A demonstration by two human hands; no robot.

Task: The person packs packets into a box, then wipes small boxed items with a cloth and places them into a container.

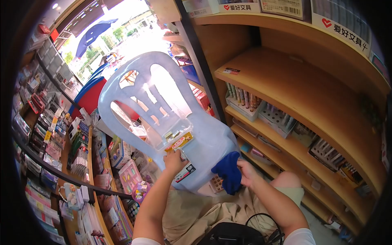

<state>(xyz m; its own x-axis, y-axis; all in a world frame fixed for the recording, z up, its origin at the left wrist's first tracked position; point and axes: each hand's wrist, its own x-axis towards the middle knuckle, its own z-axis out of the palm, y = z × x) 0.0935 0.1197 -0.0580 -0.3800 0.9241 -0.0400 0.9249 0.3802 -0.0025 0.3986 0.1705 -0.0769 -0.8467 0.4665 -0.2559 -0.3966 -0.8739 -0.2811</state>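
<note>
My right hand (pixel 248 172) pinches the edge of a dark blue cloth (pixel 229 173), which hangs over the front of a light blue plastic chair seat (pixel 214 141). On that seat my left hand (pixel 174 161) rests with its fingers curled beside a clear plastic container (pixel 173 131). The container has a yellow label strip (pixel 179 142) on its near side and small items inside. Just under the left hand lies a small black, white and red label card (pixel 185 173). What the left fingers grip, if anything, is hidden.
Wooden shelves (pixel 281 98) with pen trays (pixel 243 100) stand close on the right. Racks of stationery (pixel 83 157) line the left. A black bag (pixel 234 234) lies at my lap. Beyond the chair's back is a bright doorway with a blue umbrella (pixel 92 36).
</note>
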